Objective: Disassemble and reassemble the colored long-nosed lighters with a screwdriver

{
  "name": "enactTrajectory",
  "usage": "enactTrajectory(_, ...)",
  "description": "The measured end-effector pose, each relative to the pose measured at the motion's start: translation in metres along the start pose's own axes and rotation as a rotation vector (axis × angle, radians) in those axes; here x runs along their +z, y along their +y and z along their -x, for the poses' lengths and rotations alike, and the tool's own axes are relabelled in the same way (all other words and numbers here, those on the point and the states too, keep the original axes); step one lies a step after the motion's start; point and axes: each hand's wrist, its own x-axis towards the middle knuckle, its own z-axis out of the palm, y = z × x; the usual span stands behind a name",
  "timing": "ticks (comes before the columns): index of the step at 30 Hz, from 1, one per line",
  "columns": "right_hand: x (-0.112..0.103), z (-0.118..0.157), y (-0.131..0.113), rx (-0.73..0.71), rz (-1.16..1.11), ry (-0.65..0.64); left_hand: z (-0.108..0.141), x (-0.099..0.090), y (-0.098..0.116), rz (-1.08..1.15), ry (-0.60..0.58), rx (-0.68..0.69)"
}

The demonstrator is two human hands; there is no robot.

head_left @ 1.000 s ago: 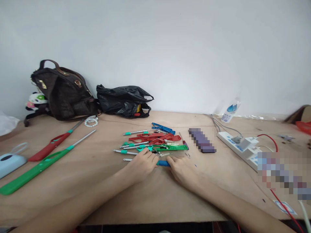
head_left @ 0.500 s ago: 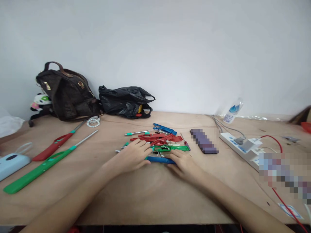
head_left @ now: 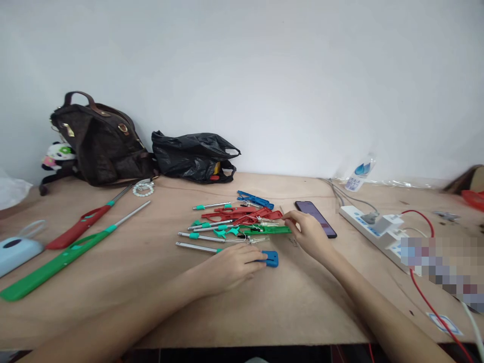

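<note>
My left hand [head_left: 236, 264] lies over a blue lighter [head_left: 271, 258], fingers wrapped on its body; its metal tube points left and its blue end shows at the right. My right hand [head_left: 302, 229] is at the right end of the parts, fingers pinched together near a thin screwdriver shaft [head_left: 282, 209]; what they grip is mostly hidden. Beyond my hands lie opened lighter parts: a blue shell [head_left: 255, 199], red shells [head_left: 223, 214], a green shell [head_left: 270, 230] and metal tubes with teal pieces [head_left: 204, 237].
A red lighter [head_left: 81, 227] and a green lighter [head_left: 60, 263] lie at the left, near a bracelet [head_left: 143, 188]. Behind are a dark backpack [head_left: 106, 146] and a black plastic bag [head_left: 189, 156]. A phone [head_left: 317, 218], power strip [head_left: 372, 237] and bottle [head_left: 360, 174] are at the right.
The blue lighter has come nearer to me, away from the other parts, under my left hand. My right hand has left it and moved right and up to the screwdriver.
</note>
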Motion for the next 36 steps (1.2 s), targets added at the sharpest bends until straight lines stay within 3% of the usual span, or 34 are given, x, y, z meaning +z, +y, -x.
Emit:
enactTrajectory(5,-0.009,-0.003,0.004,0.098,0.075,-0.072,-0.001,-0.002,0.0,-0.024,0.009,-0.02)
enactTrajectory(10,-0.018,-0.002,0.009,0.121,0.205,-0.358,-0.003,-0.008,-0.002,-0.084,-0.01,-0.025)
enactTrajectory(13,-0.018,0.0,0.009,0.112,0.276,-0.445,-0.004,-0.01,-0.001,-0.09,-0.009,-0.055)
enactTrajectory(22,-0.02,0.001,0.006,0.086,0.311,-0.465,-0.002,-0.009,-0.002,-0.069,0.012,-0.052)
enactTrajectory(31,-0.009,0.0,0.015,-0.064,0.129,-0.333,0.0,-0.01,-0.001,-0.066,-0.009,-0.073)
enactTrajectory(36,-0.01,-0.004,0.017,0.082,0.201,-0.303,0.0,-0.009,-0.002,-0.068,-0.009,-0.071)
